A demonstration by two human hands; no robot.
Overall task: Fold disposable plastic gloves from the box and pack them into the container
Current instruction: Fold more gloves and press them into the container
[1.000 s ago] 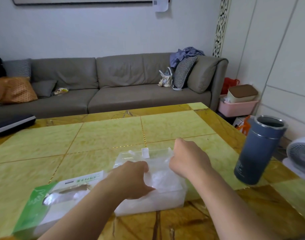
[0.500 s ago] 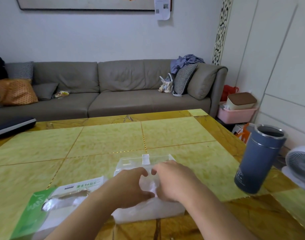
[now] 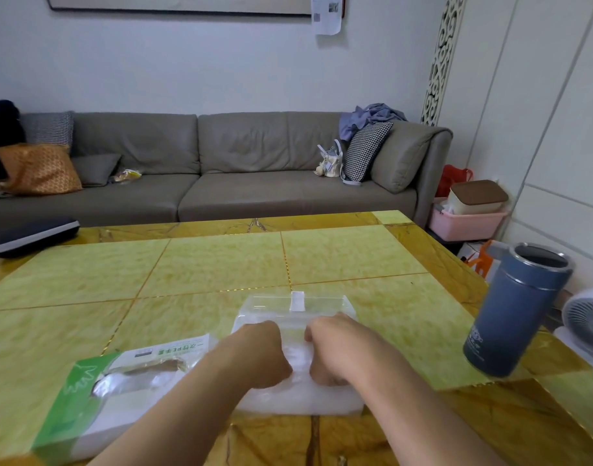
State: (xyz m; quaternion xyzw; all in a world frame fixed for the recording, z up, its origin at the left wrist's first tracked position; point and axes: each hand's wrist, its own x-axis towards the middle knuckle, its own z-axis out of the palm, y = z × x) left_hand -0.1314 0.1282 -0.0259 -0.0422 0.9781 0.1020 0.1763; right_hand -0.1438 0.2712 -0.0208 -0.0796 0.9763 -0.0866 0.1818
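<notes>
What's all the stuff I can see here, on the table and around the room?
Table: one, yellow-green tiles with amber border, foreground.
Clear container: one, transparent, table centre, holding white plastic gloves.
Glove box: one, green and white, left of the container, torn open on top.
Flask: one, blue, lid off, table's right edge.
Sofa: one, grey-brown, against the far wall, with cushions, clothes and a small bag.
Pink basket: one, right of the sofa.
Fan: one, white, far right.
Left hand: curled, pressing into the gloves.
Right hand: curled, pressing beside it.
</notes>
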